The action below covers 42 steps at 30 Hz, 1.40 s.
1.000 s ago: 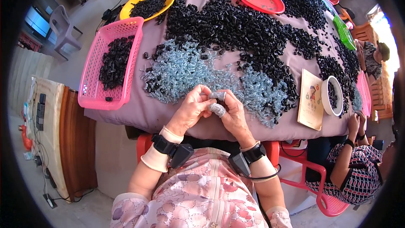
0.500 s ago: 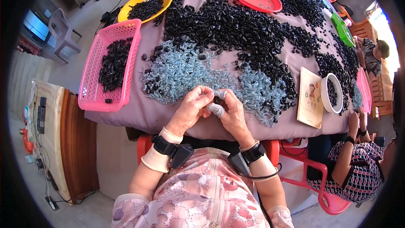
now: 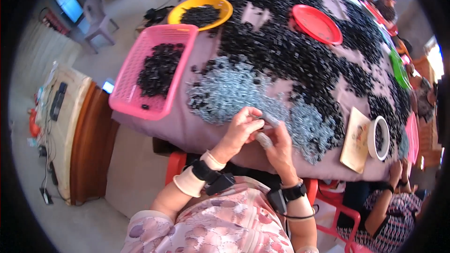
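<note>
1. Starting at the far left, one wooden cabinet [image 3: 89, 145] stands on the floor, well apart from the table, with open floor between them.
2. One pink basket [image 3: 154, 72] sits on the left part of the table [image 3: 201, 133]; it holds a pile of small black pieces, and its near corner reaches close to the table edge.
3. One yellow bowl [image 3: 200, 11] with black pieces stands behind the basket, near the far edge.
4. One heap of small silver-blue pieces [image 3: 234, 89] lies in the middle front, and its near side ends just beside the hands.
5. The left hand [image 3: 240, 129] is curled over the front edge of the table, with thumb and fingers pinched together on a small piece [image 3: 262, 122]; what piece it is I cannot tell.
6. The right hand [image 3: 280, 146] touches the left one, fingers bent, with taped fingertips [image 3: 263, 139] meeting at the same piece.
7. Each wrist carries one black band, so two in all.
8. A wide mass of black pieces [image 3: 300, 51] covers most of the cloth, leaving only a narrow bare strip along the front edge.
9. One red plate [image 3: 317, 23] lies on it.
10. One flat card [image 3: 355, 139] and one white bowl [image 3: 378, 137] stand at the right front.
11. Another person [image 3: 391, 206] sits at the right corner.
</note>
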Tool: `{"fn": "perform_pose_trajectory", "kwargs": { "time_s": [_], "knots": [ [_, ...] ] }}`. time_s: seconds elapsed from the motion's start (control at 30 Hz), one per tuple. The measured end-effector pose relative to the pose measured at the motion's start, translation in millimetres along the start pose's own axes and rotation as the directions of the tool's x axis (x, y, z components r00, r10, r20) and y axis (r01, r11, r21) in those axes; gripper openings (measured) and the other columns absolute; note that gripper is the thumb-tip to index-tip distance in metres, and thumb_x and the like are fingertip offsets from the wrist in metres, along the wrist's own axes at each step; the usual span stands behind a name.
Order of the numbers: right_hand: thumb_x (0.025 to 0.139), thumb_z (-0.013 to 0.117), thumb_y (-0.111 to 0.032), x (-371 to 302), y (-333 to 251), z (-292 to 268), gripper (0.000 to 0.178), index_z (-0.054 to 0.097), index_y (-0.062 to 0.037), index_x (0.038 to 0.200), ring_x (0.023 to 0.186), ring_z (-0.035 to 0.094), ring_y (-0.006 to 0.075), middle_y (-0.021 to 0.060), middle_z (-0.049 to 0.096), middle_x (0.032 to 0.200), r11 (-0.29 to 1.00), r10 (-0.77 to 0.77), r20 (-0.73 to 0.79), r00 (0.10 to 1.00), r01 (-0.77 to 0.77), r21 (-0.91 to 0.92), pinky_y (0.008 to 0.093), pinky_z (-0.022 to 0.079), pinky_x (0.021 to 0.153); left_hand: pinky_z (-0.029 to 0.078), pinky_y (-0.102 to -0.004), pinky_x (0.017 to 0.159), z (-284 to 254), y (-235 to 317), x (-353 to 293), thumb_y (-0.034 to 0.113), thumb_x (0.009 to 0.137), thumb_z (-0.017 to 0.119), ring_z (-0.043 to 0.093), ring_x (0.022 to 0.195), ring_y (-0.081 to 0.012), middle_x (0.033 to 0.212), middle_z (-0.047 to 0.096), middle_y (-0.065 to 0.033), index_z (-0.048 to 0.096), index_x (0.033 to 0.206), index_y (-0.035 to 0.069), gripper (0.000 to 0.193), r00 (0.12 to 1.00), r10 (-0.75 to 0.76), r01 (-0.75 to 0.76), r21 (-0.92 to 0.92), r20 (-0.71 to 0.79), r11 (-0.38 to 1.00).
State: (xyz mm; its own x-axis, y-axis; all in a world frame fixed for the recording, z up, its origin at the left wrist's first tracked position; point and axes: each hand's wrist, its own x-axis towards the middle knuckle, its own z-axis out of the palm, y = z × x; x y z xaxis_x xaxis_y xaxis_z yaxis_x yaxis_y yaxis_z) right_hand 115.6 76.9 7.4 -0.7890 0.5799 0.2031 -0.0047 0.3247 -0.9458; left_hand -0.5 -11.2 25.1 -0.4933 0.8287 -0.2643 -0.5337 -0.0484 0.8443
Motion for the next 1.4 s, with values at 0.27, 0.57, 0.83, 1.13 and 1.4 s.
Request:
{"fn": "perform_pose_trajectory", "kwargs": {
  "time_s": [0.27, 0.57, 0.83, 1.13, 1.4],
  "knots": [
    [0.081, 0.059, 0.001, -3, 1, -9, 0.021, 0.058, -0.0002, 0.102, 0.070, 0.053, 0.0119, 0.0037, 0.053, 0.088, 0.997, 0.052, -0.017, 0.999, -0.053, -0.061, 0.0221, 0.044, 0.063, 0.032, -0.0193, 0.040, -51, 59, -8, 0.014, 0.090, 0.053, 0.044, 0.049, -0.0074, 0.074, 0.055, -0.0038, 0.052, 0.099, 0.008, 0.010, 0.938, 0.273, -0.308, -0.153, -0.212, 0.939],
    [0.085, 0.054, 0.003, -2, 2, -9, 0.021, 0.057, -0.0007, 0.106, 0.067, 0.052, 0.0066, 0.0004, 0.053, 0.083, 0.964, 0.169, -0.070, 0.983, -0.150, 0.218, 0.0200, 0.044, 0.061, 0.036, -0.0187, 0.043, -96, 129, -17, 0.028, 0.088, 0.059, 0.051, 0.054, -0.0099, 0.075, 0.059, -0.0057, 0.052, 0.096, 0.009, 0.021, 0.780, 0.391, -0.445, 0.005, -0.489, 0.895],
    [0.084, 0.054, 0.004, -8, -3, -24, 0.021, 0.059, -0.0027, 0.104, 0.066, 0.049, 0.0045, -0.0023, 0.054, 0.078, 0.967, 0.153, -0.128, 0.980, -0.122, 0.223, 0.0194, 0.042, 0.060, 0.040, -0.0164, 0.057, -46, 48, -16, 0.003, 0.075, 0.068, 0.049, 0.065, -0.0008, 0.074, 0.056, 0.0050, 0.060, 0.079, 0.005, 0.009, 0.990, 0.128, -0.127, 0.713, 0.052, 0.690],
    [0.076, 0.057, 0.010, -14, -14, -9, 0.026, 0.059, -0.0018, 0.099, 0.070, 0.053, 0.0113, 0.0043, 0.056, 0.080, 0.972, 0.178, -0.022, 0.984, -0.172, 0.159, 0.0237, 0.045, 0.062, 0.045, -0.0334, 0.061, -34, 11, -13, -0.002, 0.073, 0.061, 0.055, 0.069, -0.0246, 0.079, 0.049, -0.0102, 0.055, 0.080, 0.000, 0.009, 0.910, 0.357, -0.314, 0.915, 0.212, 0.256],
    [0.078, 0.057, 0.005, -5, -6, 5, 0.016, 0.058, -0.0005, 0.093, 0.064, 0.056, 0.0177, 0.0096, 0.055, 0.075, 0.998, 0.067, 0.023, 0.997, -0.067, -0.011, 0.0280, 0.045, 0.058, 0.044, -0.0361, 0.065, -21, 10, -19, -0.002, 0.078, 0.057, 0.054, 0.074, -0.0299, 0.081, 0.048, -0.0123, 0.052, 0.083, 0.001, 0.007, 0.873, 0.441, -0.340, 0.906, 0.206, 0.251]
  ]
}}
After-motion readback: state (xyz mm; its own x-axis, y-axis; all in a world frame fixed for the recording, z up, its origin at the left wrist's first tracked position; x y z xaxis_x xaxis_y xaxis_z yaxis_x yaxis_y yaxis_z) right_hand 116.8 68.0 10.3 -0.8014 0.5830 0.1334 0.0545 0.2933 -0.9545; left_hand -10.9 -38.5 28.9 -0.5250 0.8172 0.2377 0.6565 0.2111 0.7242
